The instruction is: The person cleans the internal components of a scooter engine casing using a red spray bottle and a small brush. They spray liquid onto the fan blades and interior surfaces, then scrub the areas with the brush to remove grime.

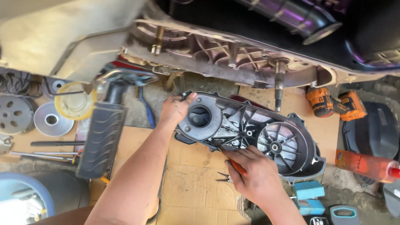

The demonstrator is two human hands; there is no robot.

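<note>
Cover held level, tool at its near edge

Head view: your left hand (pixel 175 109) clamps the far-left end of the grey engine cover (pixel 250 135), whose long axis runs left to right over the cardboard (pixel 191 183); your right hand (pixel 254 175), nearer you, grips an orange-handled tool (pixel 236 166) against its near edge.

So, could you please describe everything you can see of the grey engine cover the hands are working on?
The engine cover is a long, grey cast-metal casing with ribbed insides, a round opening at its left end and a spoked circular section at its right. It looks grimy and lies tilted over cardboard. The left hand grips its left end; the right hand rests on its lower edge with an orange-handled tool.
</note>
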